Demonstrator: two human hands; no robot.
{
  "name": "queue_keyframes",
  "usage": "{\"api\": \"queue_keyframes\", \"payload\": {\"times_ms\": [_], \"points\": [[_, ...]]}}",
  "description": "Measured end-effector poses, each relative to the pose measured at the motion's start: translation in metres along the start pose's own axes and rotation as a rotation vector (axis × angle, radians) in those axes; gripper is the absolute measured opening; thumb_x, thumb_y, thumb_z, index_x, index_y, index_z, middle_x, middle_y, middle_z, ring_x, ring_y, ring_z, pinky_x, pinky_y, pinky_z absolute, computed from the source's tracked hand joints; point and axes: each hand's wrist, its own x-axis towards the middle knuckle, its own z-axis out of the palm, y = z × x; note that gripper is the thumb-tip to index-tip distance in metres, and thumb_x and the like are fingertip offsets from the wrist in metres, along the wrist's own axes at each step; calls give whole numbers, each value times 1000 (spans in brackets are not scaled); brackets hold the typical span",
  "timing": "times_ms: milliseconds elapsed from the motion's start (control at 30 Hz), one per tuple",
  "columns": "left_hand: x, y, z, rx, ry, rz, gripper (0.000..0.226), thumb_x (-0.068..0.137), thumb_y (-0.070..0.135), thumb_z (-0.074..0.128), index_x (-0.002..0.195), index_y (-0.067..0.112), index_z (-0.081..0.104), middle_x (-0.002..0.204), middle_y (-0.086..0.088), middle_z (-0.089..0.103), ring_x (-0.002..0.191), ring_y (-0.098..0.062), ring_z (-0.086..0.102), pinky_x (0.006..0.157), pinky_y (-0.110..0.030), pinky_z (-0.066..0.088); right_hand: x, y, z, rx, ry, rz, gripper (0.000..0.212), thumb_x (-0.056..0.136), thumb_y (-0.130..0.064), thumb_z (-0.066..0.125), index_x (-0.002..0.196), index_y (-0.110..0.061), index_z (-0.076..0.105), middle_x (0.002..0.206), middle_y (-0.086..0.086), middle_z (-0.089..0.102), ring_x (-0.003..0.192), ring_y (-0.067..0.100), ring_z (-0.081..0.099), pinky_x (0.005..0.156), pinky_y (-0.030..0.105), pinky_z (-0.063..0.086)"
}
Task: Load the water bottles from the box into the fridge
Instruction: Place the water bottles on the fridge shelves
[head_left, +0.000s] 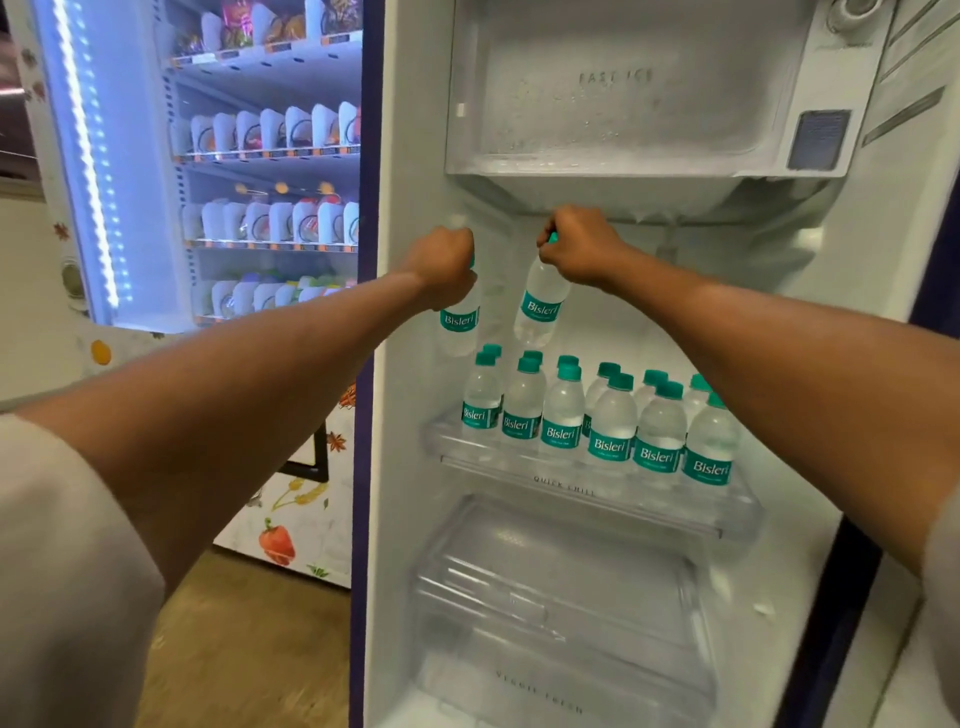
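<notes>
Two bare forearms, pale sleeves at the frame's lower corners, are stretched forward into the open fridge (410, 519). Lowest and nearest, a clear drawer (561, 597) is seen, closed under a transparent cover. Above it, a clear shelf (582, 486) (lettered "QUICK CHILL") carries the standing water bottles (613, 426), green-capped and set in two rows, touching side by side. Over the shelf's left end, two more bottles are held in the air by their necks. The left hand (444, 262) is clenched around the top of the left bottle (458, 325), which hangs close to the fridge's inner left wall; its cap is mostly hidden. The right hand (582, 244) is closed in a fist on the cap of the right bottle (540, 304), which tilts slightly, seemingly just clear of the caps below. Farthest up, the frosted freezer compartment (613, 104) is visible. Beyond the fridge's left side, a lit vending machine (270, 171) is stocked with packets.
</notes>
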Motion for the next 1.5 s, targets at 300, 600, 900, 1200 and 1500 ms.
{"api": "queue_keyframes", "payload": {"times_ms": [300,600,900,1200,1500], "points": [[56,6,34,-24,76,39,25,95,15,53,117,4,49,115,-20,54,97,-31,54,80,-38,47,41,38,19,-77,93,37,19,90,-12,57,101,1,66,107,20,63,95,35,61,80,40,54],[89,-3,93,59,-76,-18,32,96,12,52,127,5,46,124,-20,47,110,-38,53,92,-43,51,59,60,51,-131,14,35,19,91,-11,58,102,2,66,105,20,63,96,34,62,85,44,55],[105,-15,144,121,-248,-39,32,95,16,57,124,6,49,109,-15,52,87,-26,59,71,-32,52,64,82,95,-166,-108,15,18,91,-7,55,97,5,66,104,25,65,97,36,63,86,50,53],[116,-4,169,121,-448,-118,41,91,24,63,126,5,54,112,-14,61,88,-25,65,82,-34,56,57,95,124,-169,-268,-30,19,94,-7,52,107,2,62,110,21,62,99,30,61,91,37,53],[111,-2,180,213,-507,-67,44,89,20,66,128,5,54,107,-13,55,89,-26,56,79,-37,48,52,100,144,-94,-386,-10,16,94,-10,57,108,-4,60,111,12,61,82,18,61,65,24,55]]}}
